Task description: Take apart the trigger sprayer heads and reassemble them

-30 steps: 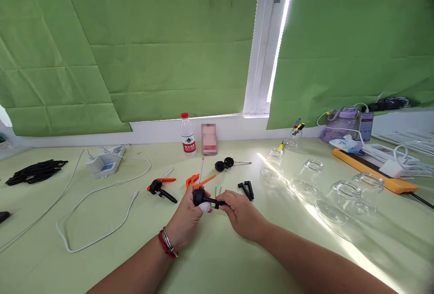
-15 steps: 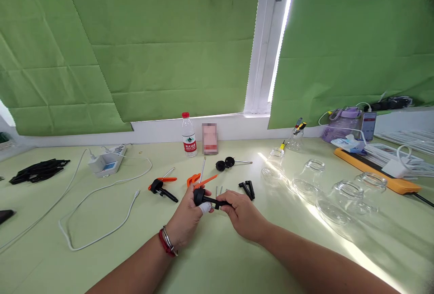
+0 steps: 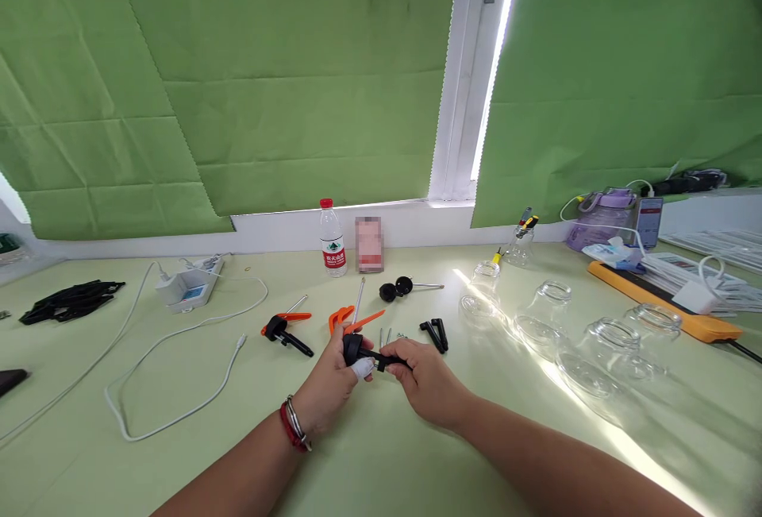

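Note:
My left hand (image 3: 332, 382) is closed around a black round cap (image 3: 351, 349) with a thin metal rod (image 3: 359, 300) pointing away and an orange lever (image 3: 366, 320) beside it. White wrapping covers a digit of this hand. My right hand (image 3: 433, 380) pinches a black arm (image 3: 394, 360) that extends rightward from the cap. Fingers hide part of the joint between them. Just beyond the hands lie small metal pins (image 3: 385, 336) and orange pieces (image 3: 340, 318). A similar black-and-orange assembly (image 3: 279, 329) rests to the left; two black handle pieces (image 3: 434, 334) lie to the right.
Several clear glass jars (image 3: 551, 310) stand at right, near an orange-edged black power strip (image 3: 711, 329). Black round parts with a rod (image 3: 404, 286) and a water bottle (image 3: 332, 243) are behind my hands. A white cable (image 3: 172, 426) loops across the left.
Both hands keep their hold on the black piece, with only slight shifts of the fingers. The view has moved a touch; the things on the table stay put.

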Available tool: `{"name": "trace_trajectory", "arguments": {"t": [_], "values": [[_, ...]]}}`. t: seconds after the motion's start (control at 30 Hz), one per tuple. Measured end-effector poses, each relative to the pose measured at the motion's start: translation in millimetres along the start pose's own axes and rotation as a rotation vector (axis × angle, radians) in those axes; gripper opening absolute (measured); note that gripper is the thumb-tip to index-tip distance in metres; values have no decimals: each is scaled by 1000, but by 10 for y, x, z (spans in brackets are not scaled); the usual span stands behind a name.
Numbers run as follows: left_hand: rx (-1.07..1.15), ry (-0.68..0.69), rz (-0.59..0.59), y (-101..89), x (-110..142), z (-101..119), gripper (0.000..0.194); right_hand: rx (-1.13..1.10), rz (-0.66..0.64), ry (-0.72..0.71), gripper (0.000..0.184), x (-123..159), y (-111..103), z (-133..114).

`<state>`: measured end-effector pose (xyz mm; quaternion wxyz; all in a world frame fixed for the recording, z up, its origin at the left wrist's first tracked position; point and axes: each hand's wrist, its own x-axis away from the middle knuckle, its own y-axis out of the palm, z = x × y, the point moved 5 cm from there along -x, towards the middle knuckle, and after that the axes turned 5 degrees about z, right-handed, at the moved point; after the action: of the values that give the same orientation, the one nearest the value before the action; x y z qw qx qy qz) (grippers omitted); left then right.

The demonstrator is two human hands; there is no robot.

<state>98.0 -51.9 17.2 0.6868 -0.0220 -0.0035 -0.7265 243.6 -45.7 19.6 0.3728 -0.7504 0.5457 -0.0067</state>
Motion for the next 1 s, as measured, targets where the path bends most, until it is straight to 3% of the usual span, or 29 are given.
{"name": "trace_trajectory", "arguments": {"t": [0.17, 0.3, 0.43, 0.57, 0.67, 0.8, 1.0], "values": [[24, -48, 25, 32, 63, 35, 64, -45, -21, 17, 28, 32, 23, -26], [90, 89, 114, 27, 110, 113, 67, -275, -77, 72, 32, 33, 101, -13], [61, 262, 77, 56, 133, 119, 58, -592, -79, 268, 24, 23, 205, 66], [-94, 441, 48, 80, 171, 121, 69, -856, -69, 429, 30, 31, 260, 64], [-257, 483, 35, 103, 198, 151, 87, -957, -66, 488, 35, 39, 248, 33], [-405, 573, 22, 122, 231, 251, 103, -1071, -88, 468, 36, 36, 220, -5], [-671, 723, 90, 110, 253, 302, 121, -1135, -201, 415, 33, 61, 247, -66]]}}
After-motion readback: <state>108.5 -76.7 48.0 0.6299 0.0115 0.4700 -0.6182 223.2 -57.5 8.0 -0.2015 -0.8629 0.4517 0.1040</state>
